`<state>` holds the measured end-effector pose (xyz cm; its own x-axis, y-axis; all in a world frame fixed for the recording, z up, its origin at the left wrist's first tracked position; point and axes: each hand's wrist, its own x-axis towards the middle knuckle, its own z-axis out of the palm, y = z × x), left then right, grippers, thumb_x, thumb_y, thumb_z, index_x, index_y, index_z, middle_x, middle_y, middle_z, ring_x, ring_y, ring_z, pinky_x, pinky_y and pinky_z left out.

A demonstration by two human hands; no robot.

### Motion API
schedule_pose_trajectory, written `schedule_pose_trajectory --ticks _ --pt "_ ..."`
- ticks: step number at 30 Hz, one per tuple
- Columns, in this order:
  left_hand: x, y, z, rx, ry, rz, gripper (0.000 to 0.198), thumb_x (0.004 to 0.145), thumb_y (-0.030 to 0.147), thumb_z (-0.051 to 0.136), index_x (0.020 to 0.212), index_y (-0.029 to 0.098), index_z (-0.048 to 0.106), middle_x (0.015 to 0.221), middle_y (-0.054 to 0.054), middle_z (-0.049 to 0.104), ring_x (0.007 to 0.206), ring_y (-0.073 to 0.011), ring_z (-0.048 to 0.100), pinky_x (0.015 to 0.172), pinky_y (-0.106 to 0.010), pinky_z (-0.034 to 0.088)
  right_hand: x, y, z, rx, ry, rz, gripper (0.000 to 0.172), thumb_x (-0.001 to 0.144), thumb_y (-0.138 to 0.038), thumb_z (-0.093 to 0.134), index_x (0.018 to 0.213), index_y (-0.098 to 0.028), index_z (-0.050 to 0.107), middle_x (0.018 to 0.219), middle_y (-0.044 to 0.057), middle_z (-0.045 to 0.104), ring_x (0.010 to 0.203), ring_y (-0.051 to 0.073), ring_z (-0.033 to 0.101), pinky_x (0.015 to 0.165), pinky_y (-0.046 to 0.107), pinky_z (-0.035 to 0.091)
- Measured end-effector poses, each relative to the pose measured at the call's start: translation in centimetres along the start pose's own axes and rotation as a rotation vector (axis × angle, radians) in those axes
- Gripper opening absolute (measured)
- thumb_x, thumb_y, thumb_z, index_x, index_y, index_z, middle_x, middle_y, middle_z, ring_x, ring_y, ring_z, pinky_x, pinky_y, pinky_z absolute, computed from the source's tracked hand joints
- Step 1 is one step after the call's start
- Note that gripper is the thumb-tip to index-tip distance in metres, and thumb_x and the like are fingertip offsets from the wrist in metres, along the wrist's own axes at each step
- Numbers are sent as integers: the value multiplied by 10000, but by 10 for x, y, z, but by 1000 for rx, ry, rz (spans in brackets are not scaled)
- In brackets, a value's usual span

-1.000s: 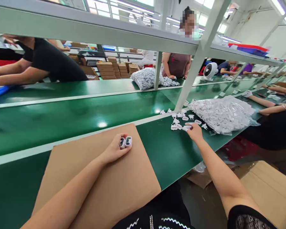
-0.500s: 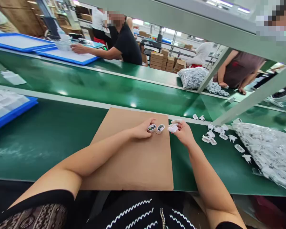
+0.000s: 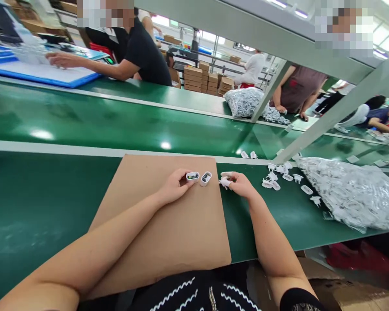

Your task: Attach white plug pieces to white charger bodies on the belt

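Observation:
My left hand [image 3: 173,188] rests on a brown cardboard sheet [image 3: 168,224] and pinches two small white charger shells [image 3: 199,177] side by side, open ends up. Just to their right, my right hand [image 3: 241,185] is closed on a small white plug piece [image 3: 224,182], close to the shells but apart from them. Several loose white plug pieces [image 3: 280,179] lie on the green table right of that hand.
A clear bag full of white plug pieces [image 3: 350,194] lies at the right. A slanted grey frame post [image 3: 327,119] rises behind it. Across the green belt [image 3: 116,125], other people work at blue trays [image 3: 42,73]; stacked cartons [image 3: 204,80] and another bag [image 3: 243,102] sit there.
My right hand has come back from the loose pieces at the right with one white plug piece and now sits beside the shells. The left hand has kept hold of both shells.

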<state>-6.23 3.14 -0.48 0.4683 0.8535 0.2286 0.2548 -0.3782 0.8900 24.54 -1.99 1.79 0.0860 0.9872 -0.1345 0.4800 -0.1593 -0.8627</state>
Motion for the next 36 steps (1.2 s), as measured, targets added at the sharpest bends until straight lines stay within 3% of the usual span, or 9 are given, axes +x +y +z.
schedule_pose_trajectory --ticks 2,5,8,10,16,21,27,32,36 --pt "-1 -4 0 -18 3 -3 386 859 412 691 1198 227 679 1230 -95 703 1134 -281 670 1053 -455 547 7 2 -16 -79 18 26 575 772 -513 779 1247 -191 751 943 77 746 791 217 653 833 391 555" --pt "1 -8 3 -55 2 -9 476 822 407 729 1253 221 645 1295 -104 680 1166 -283 666 1058 -445 555 35 2 -43 -310 333 23 680 831 -558 704 1398 -184 662 1226 161 684 1104 322 636 1026 481 496" --pt "4 -8 6 -36 19 -5 515 809 416 745 1266 204 635 1289 -117 676 1184 -297 658 1056 -457 553 76 2 -63 -575 524 163 874 836 -583 699 1578 -183 465 1592 244 392 1415 433 425 1174 590 326" --pt "7 -7 6 -18 33 4 465 828 419 733 1231 200 655 1252 -119 686 1170 -296 660 1040 -457 556 101 3 -68 -643 511 284 908 834 -601 708 1608 -225 417 1661 248 262 1433 483 379 1165 649 284" --pt "8 -7 3 -63 12 44 340 880 389 715 1171 214 689 1199 -106 707 1150 -283 665 1050 -454 548 132 1 -62 -647 432 208 517 909 -367 614 1361 -123 677 1384 250 533 1265 418 498 1115 564 366" --pt "6 -6 2 -113 11 32 393 855 384 730 1196 197 675 1210 -115 701 1134 -283 669 1013 -440 566 100 -14 -61 -620 440 4 524 924 -326 590 1389 -92 645 1320 222 555 1159 325 556 1084 465 440" --pt "5 2 -2 -100 -10 -5 428 842 467 744 1180 213 681 1245 -110 696 1126 -295 662 977 -460 571 16 -30 -40 -485 143 -391 414 847 -351 708 1245 -239 733 1114 105 617 1094 298 604 1044 497 495" --pt "3 3 -9 9 -76 39 361 868 478 702 1131 233 728 1130 -92 721 1116 -302 639 976 -470 554 -11 -55 -8 -62 133 -301 431 771 -336 789 1189 -263 717 1152 84 658 1083 261 680 1063 489 521" --pt "0 3 -12 -3 -111 65 388 804 449 767 1126 236 730 1119 -94 703 1115 -290 637 949 -433 565 -14 -83 16 315 -61 -167 509 650 -329 914 1115 -248 723 998 44 753 957 235 739 1004 454 566"
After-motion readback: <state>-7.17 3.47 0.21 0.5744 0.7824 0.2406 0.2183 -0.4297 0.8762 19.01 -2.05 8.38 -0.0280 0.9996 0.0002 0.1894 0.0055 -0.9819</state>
